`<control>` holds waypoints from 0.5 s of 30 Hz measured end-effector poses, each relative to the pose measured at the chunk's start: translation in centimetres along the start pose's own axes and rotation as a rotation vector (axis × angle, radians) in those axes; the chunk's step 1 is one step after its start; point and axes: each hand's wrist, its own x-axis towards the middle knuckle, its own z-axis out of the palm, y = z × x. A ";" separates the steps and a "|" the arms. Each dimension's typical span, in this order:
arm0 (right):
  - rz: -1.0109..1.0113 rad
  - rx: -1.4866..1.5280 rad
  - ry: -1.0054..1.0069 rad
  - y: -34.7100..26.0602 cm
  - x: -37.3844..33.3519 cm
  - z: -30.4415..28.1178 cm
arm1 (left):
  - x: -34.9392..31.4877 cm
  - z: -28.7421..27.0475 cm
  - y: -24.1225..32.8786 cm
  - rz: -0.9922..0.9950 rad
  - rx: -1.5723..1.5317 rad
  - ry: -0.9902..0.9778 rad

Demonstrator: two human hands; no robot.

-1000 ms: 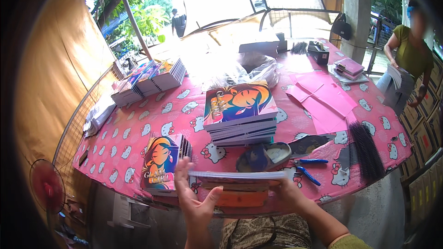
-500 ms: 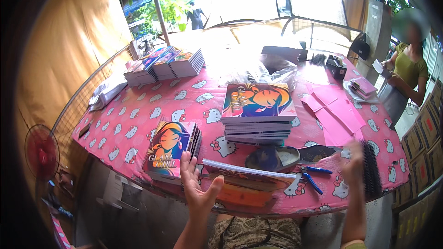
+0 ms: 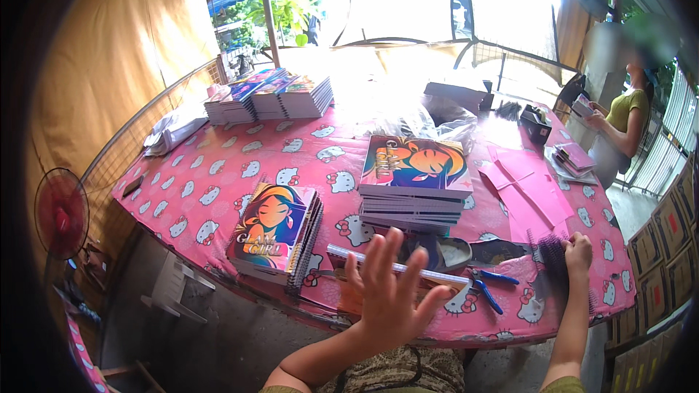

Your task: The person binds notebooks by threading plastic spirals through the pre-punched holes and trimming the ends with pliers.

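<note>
My left hand (image 3: 389,284) is raised with fingers spread and nothing in it, in front of a notebook (image 3: 429,276) at the table's near edge. That notebook stands on its long side, its white page edges upward, and my hand hides part of it. My right hand (image 3: 579,253) has its fingers closed at a bundle of black plastic binding coils (image 3: 555,256) at the right. Blue-handled pliers (image 3: 486,287) lie between the notebook and the coils. Left of my left hand sits a stack of spiral-bound notebooks (image 3: 273,229); a taller stack of notebooks (image 3: 415,167) is farther back.
A shallow dish (image 3: 455,253) sits behind the upright notebook. Pink sheets (image 3: 528,193) lie at the right, near a black tape dispenser (image 3: 537,125). More notebooks (image 3: 291,98) are stacked at the back left. A person (image 3: 626,116) stands beyond the right edge, holding something pale.
My left hand has moved right, from beside the left stack to in front of the upright notebook. My right hand has come down onto the black coils, which have shifted left and tilted.
</note>
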 end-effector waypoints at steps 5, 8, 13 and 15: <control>0.016 -0.061 0.022 -1.1 -0.2 -2.2 | -0.1 -0.1 -0.4 0.190 0.153 -0.437; -0.056 -0.062 0.010 -1.2 -0.3 -2.9 | 0.4 -0.2 0.0 0.143 -0.011 -0.379; -0.427 0.203 0.134 -6.3 -1.6 -4.6 | -0.2 1.4 -0.3 0.055 -0.247 -0.168; -0.527 0.391 0.033 -12.8 -5.5 -8.2 | 0.3 1.4 0.0 0.036 -0.272 -0.081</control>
